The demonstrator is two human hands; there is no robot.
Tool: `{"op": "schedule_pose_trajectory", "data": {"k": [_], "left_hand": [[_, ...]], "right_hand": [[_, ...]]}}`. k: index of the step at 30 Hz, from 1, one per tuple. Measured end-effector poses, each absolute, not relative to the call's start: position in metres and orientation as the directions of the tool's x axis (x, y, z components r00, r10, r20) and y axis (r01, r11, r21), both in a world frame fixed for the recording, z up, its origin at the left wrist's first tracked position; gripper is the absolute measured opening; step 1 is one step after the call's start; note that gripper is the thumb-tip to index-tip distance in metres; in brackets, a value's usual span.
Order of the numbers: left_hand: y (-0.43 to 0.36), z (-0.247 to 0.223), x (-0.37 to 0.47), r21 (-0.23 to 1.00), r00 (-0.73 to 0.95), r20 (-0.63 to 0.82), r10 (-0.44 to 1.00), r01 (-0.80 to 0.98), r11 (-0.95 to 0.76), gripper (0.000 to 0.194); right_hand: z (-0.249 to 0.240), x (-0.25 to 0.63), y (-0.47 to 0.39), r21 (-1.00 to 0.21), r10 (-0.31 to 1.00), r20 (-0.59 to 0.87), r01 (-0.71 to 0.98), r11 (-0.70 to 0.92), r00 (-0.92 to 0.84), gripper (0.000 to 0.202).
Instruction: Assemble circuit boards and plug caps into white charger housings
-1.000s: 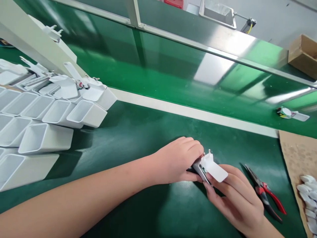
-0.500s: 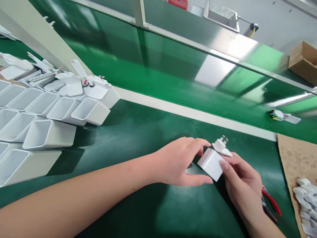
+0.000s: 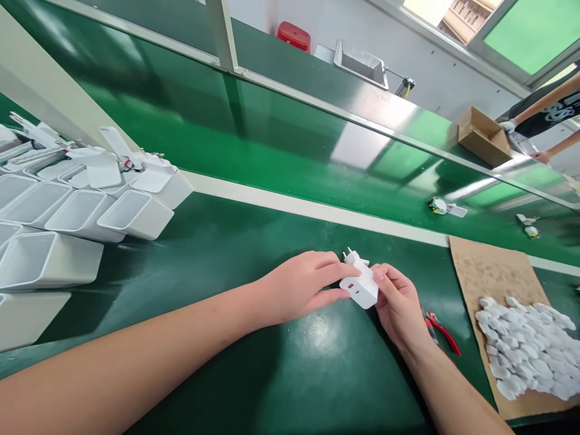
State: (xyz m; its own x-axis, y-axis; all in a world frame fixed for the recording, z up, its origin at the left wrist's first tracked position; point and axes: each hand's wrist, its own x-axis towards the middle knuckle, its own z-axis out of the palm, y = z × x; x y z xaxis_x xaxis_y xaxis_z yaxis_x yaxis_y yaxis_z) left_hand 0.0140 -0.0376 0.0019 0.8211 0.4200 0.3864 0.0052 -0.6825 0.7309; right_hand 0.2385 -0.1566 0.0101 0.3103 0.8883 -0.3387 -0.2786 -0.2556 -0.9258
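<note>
Over the dark green tabletop I hold a white plug-in charger [image 3: 363, 291], its face with two small ports turned toward me and its metal pins pointing up and away. My left hand [image 3: 304, 286] grips its left side, the forefinger across the top and the thumb beneath. At the other side, my right hand [image 3: 399, 302] pinches the charger between thumb and fingers. Red-handled pliers [image 3: 443, 333] lie just right of my right hand, partly hidden behind it.
Rows of open white plastic housings [image 3: 136, 214] stand at the left, with loose parts [image 3: 106, 166] on those behind. At right, many small white pieces [image 3: 528, 347] lie on cardboard [image 3: 471, 260]. Beyond the pale strip, a small assembly [image 3: 446, 207] lies on green. Another person handles a box [image 3: 484, 136].
The charger has turned, so its port face shows now. My left hand has closed onto it from a spread position. The view has swung right, bringing more cardboard and a person into sight.
</note>
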Motion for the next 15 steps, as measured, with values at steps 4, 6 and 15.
{"op": "schedule_pose_trajectory", "data": {"k": [4, 6, 15], "left_hand": [[-0.036, -0.002, 0.013, 0.733, 0.820, 0.396, 0.413, -0.012, -0.680, 0.032], [-0.036, -0.004, 0.013, 0.747, 0.800, 0.409, 0.438, -0.019, -0.664, 0.033], [-0.082, 0.078, -0.014, 0.821, 0.704, 0.532, 0.471, -0.293, -0.489, 0.009]], "right_hand": [[0.007, 0.240, -0.156, -0.968, 0.922, -0.224, -0.185, -0.172, 0.315, 0.026], [0.008, 0.244, -0.157, -1.000, 0.919, 0.016, 0.025, 0.007, 0.394, 0.016], [-0.008, 0.254, -0.143, -0.405, 0.814, 0.554, 0.800, 0.443, -0.171, 0.048]]}}
